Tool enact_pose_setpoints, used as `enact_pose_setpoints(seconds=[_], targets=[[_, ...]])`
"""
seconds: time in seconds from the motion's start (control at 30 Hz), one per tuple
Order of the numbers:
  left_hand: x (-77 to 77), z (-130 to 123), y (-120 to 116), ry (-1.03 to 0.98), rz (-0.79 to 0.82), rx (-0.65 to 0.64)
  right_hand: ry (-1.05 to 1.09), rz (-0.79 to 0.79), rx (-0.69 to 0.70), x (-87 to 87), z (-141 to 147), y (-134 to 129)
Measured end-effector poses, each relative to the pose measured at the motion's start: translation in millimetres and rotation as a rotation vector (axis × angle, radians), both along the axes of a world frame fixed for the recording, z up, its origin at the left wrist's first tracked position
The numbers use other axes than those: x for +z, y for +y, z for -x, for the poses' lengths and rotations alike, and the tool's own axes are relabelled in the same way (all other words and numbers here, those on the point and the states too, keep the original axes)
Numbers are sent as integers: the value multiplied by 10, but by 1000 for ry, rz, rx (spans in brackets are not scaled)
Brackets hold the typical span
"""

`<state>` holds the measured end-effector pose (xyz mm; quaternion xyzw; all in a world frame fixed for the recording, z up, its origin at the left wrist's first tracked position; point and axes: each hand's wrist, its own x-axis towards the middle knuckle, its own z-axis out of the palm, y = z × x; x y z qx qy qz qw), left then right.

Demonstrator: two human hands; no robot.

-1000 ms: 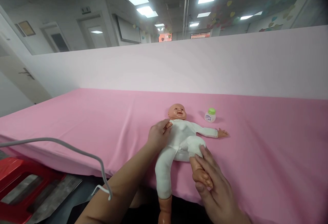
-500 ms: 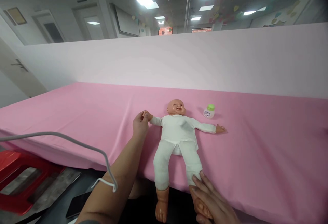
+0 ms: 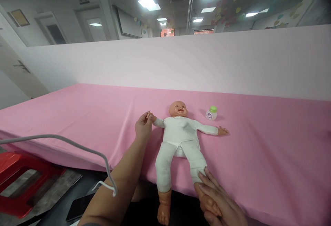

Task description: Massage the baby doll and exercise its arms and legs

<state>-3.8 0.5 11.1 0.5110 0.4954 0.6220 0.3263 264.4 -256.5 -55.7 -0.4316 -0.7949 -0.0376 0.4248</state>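
A baby doll (image 3: pixel 178 129) in white long-sleeved top and trousers lies face up on a pink sheet (image 3: pixel 248 157), its feet past the near edge. My left hand (image 3: pixel 143 126) is closed in a pinch around the doll's hand at the left, that arm stretched sideways. At the bottom right, my right hand (image 3: pixel 219 198) wraps the doll's lower leg and foot, fingers lying along the shin and thumb by the toes. The doll's other arm rests spread on the sheet, touched by neither hand.
A small clear bottle with a green cap (image 3: pixel 212 113) stands right of the doll's head. A grey cable (image 3: pixel 77 145) arcs across the left. Below are a red stool (image 3: pixel 23 181) and a dark phone (image 3: pixel 79 207). A white wall (image 3: pixel 165 64) with glass above borders the back.
My right hand has shifted slightly up and to the right with the doll's foot, swinging that leg outward. My left hand still pinches the doll's hand, nudged slightly right.
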Motion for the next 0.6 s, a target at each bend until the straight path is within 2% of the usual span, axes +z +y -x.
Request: enact_pose_setpoints(seconds=[0.07, 0.17, 0.3, 0.43, 0.6], targets=[[18, -82, -75, 111, -37, -31, 36, 33, 1, 130, 8, 24], [25, -216, -196, 396, -94, -64, 90, 43, 18, 304, 38, 78], [-15, -344, -280, 719, -251, -146, 116, 78, 18, 421, 70, 191], [-49, -387, -285, 842, -352, -232, 148, 89, 18, 507, 95, 374], [-48, -401, -287, 945, -389, -287, 157, 106, 16, 633, 147, 633]])
